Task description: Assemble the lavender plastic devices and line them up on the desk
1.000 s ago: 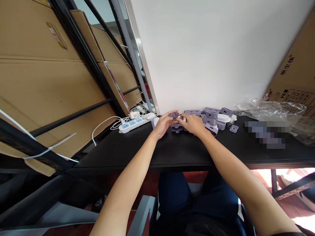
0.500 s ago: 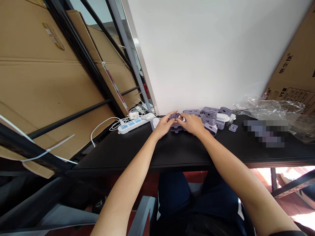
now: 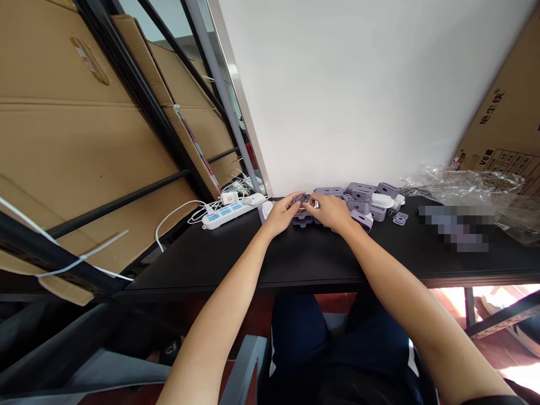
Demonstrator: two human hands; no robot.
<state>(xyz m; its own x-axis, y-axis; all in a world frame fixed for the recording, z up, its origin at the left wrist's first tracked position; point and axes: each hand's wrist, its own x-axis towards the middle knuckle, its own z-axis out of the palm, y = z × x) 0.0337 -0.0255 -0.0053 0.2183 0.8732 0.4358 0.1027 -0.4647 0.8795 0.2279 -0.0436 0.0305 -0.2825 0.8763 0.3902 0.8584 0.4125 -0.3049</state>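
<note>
Both hands meet over the back of the black table (image 3: 236,256). My left hand (image 3: 282,216) is closed round a small purple-grey part (image 3: 301,198) with a ribbed or ringed look. From the right, my right hand (image 3: 331,210) pinches something small and shiny against that part; its shape is too small to tell. Below and behind the fingers lie more purple-grey plastic pieces (image 3: 302,220). A pile of purple-grey housings (image 3: 358,194) stands just right of my right hand, with a white piece (image 3: 382,201) among them. A flat purple-grey plate (image 3: 400,219) lies farther right.
A white power strip (image 3: 228,214) with tangled cables lies on the left. Crumpled clear plastic (image 3: 464,185) and a blurred-out object (image 3: 458,228) are on the right. A white panel (image 3: 346,95) rises behind; cardboard (image 3: 63,152) stands at the left.
Both hands stay in almost the same place, with only a slight shift of the fingers around the small part.
</note>
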